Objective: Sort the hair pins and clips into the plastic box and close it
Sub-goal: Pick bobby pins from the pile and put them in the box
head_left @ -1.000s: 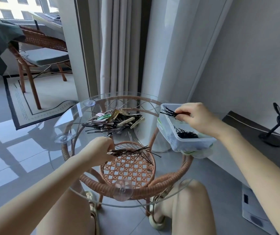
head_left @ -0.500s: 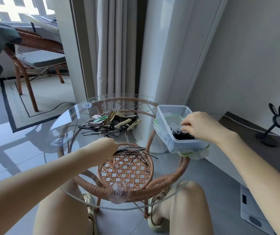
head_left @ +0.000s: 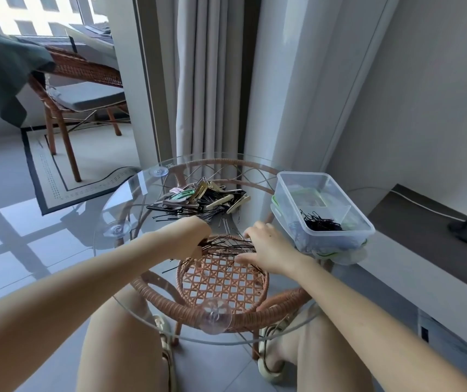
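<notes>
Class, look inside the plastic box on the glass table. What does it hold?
The plastic box holds a heap of black hair pins near its front. Pale green shows through the floor; whatever lies under the heap is hidden.

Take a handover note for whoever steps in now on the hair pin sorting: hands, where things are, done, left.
Left hand grips one end of a bundle of black pins over the glass table. Right hand touches its other end; grip unclear.
Done: some black pins in the open plastic box at the table's right.
To do: the bundle, the pile of clips and pins, closing the box.
</notes>
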